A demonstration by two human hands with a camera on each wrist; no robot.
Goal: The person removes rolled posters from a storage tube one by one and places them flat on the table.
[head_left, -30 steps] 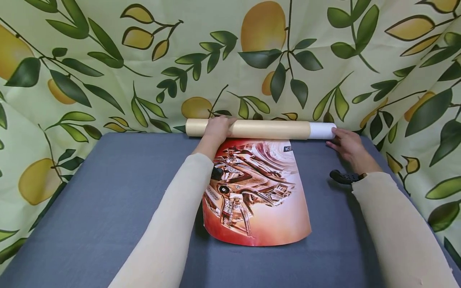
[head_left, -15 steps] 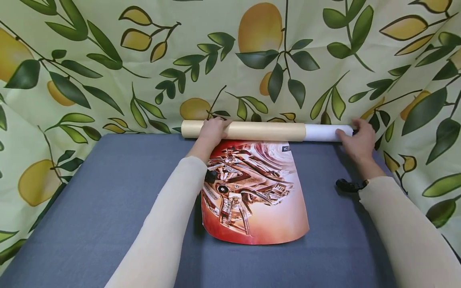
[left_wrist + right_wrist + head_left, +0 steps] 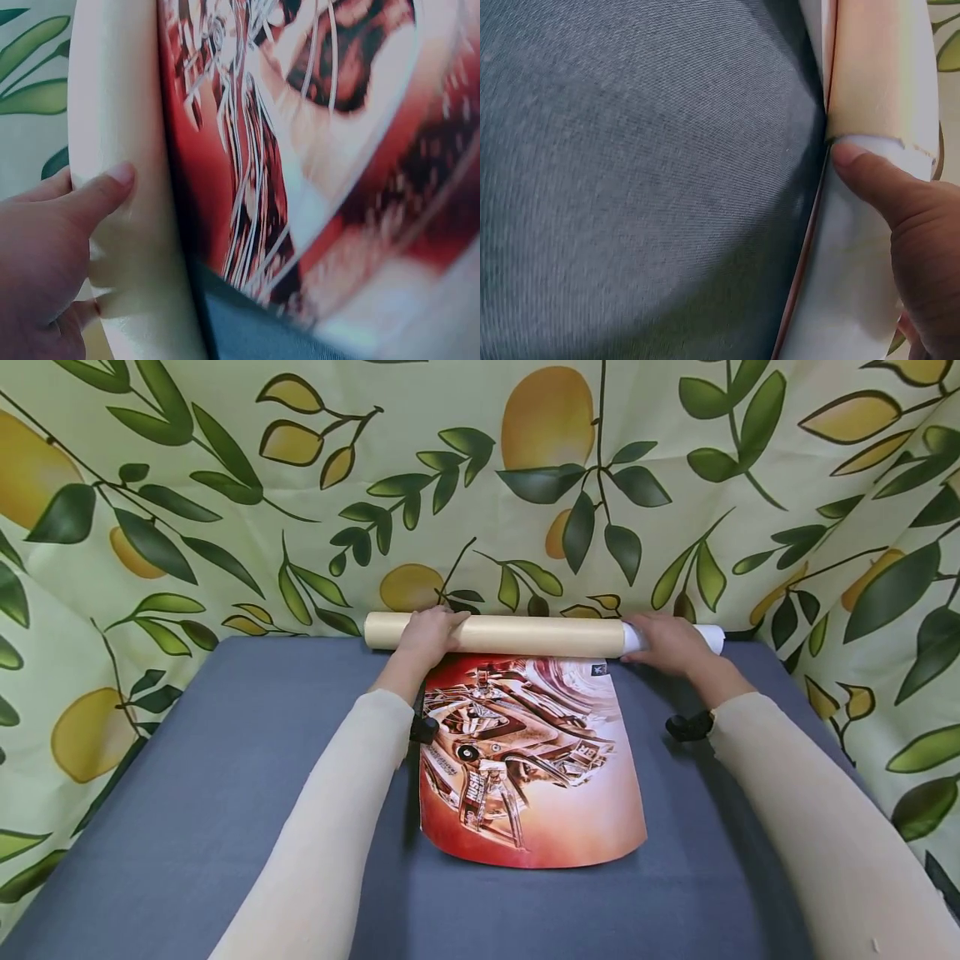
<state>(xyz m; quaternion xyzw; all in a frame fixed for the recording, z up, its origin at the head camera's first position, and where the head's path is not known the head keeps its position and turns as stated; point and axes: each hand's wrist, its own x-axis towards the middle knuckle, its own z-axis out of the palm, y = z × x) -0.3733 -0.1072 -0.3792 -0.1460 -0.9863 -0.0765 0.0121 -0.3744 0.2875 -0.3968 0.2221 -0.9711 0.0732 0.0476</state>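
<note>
A cream-coloured tube (image 3: 540,635) lies sideways along the back of the table, with a white paper roll (image 3: 708,639) sticking out of its right end. My left hand (image 3: 427,635) holds the tube near its left end; in the left wrist view the thumb (image 3: 112,184) lies along its near side. My right hand (image 3: 671,645) grips the white roll, its thumb tip right at the tube's edge in the right wrist view, where that edge (image 3: 870,124) looks uneven. From under the tube a glossy red and orange motorcycle poster (image 3: 532,760) spreads toward me, its near edge curling up.
A grey-blue cloth (image 3: 225,777) covers the table. Directly behind the tube stands a lemon-and-leaf patterned curtain (image 3: 450,510), which also encloses both sides. Black straps (image 3: 690,727) sit at both wrists.
My right hand has moved from the roll's far right end inward, next to the tube. More white roll shows than a second ago. The tube, with my left hand on it, has shifted slightly left.
</note>
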